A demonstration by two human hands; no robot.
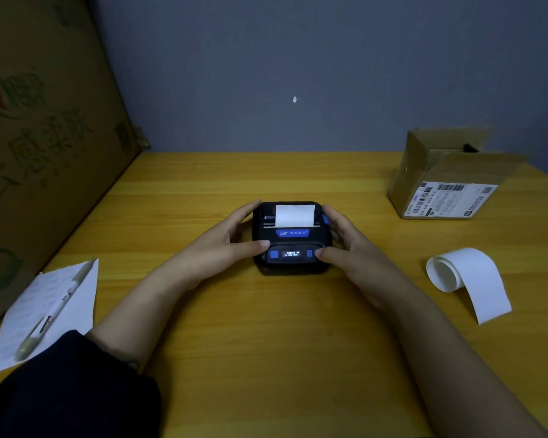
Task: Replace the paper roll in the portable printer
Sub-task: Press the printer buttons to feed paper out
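A boxy black plastic printer (291, 238) with blue buttons and a small lit display sits at the middle of the smooth yellow wood-grain tabletop (266, 343). A flat white paper strip (295, 214) stands out of its closed top. The left hand (231, 238) and right hand (345, 238) clasp its sides, thumbs pressed on the front. Toward the right edge lies a loosely curled white paper roll (465, 276). At the far right corner an open cardboard box (446, 178) bears a shipping label; its contents are hidden. Near the left edge, a pen (54, 311) rests on a paper sheet (73, 308).
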